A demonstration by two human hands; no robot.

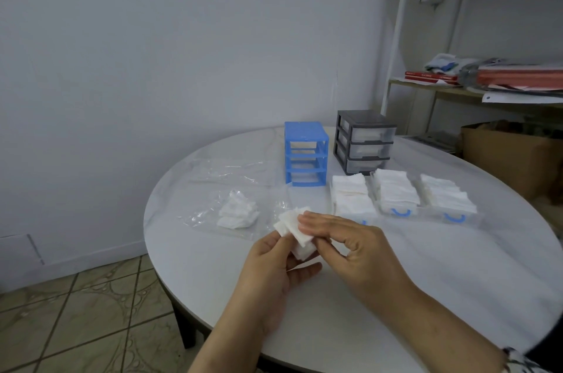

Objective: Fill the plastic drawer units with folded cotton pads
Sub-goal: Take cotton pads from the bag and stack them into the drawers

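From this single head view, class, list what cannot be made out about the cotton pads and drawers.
- Number of white cotton pads held: right hand and left hand cover them.
- Contents of grey plastic drawer unit: frosted fronts blur them.
- Leftmost clear drawer's blue handle: hidden behind the right hand.

Head-worn view looks forward and down (wide-angle) over the table (396,266), close.

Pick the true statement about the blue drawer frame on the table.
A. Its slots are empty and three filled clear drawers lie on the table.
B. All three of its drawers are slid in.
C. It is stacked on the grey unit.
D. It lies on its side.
A: the blue drawer frame stands upright with open slots, and three clear drawers heaped with cotton pads sit on the table in front of the grey unit.
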